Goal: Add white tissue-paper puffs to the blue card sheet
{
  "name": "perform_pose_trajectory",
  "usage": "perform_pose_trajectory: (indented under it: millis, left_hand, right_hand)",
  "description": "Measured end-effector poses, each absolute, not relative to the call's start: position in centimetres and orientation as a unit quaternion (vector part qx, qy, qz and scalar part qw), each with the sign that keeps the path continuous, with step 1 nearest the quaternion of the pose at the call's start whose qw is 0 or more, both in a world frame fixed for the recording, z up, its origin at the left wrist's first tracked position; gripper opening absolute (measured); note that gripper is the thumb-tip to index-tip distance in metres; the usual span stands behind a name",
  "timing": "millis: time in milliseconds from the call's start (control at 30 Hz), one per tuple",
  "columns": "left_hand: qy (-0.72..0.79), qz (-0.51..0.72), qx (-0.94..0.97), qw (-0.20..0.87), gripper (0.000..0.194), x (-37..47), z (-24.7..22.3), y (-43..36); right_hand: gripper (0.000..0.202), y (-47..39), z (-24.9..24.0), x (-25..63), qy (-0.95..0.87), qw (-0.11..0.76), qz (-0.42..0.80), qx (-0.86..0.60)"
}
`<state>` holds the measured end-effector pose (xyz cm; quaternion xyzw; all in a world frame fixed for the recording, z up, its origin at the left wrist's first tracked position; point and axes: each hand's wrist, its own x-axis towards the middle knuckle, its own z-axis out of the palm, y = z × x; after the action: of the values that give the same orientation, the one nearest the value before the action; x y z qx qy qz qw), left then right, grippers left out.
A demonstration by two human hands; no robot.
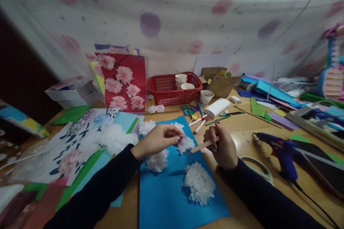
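A blue sheet (166, 200) lies on the table with several crumpled white paper flowers on it. My left hand (158, 139) is closed, its fingertips pinching a small white paper flower (186, 144) above the upper part of the sheet. In my right hand (221, 145) is a flat wooden stick (201, 146), whose far tip is close to that flower's lower right edge. A large white flower (199, 184) sits at the lower right of the sheet. Another white flower (156, 161) lies below my left hand, and one more (147, 127) is at the sheet's upper left.
Glue gun (282, 154) and tape roll (258, 168) lie right. Behind are a red basket (174, 94) with cups, a red flower picture (126, 82), pens and a white block (217, 107). White fluff (115, 139) and printed paper (72, 146) lie left.
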<state>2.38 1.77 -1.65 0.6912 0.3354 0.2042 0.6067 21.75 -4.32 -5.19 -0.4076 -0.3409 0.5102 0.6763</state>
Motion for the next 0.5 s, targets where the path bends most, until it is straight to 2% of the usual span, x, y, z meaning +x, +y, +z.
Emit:
perform_pose_trajectory:
  millis: [233,500]
  left_hand:
    - [0.331,0.190,0.701,0.602,0.012,2.8,-2.3,1.4]
    - [0.328,0.177,0.662,0.650,0.015,3.2,-3.2,1.0]
  right_hand:
    - [0.053,-4.1,-5.4,21.4,-0.308,0.682,0.520,-0.411]
    - [0.053,-4.4,-5.1,21.4,-0.307,0.687,0.530,-0.392]
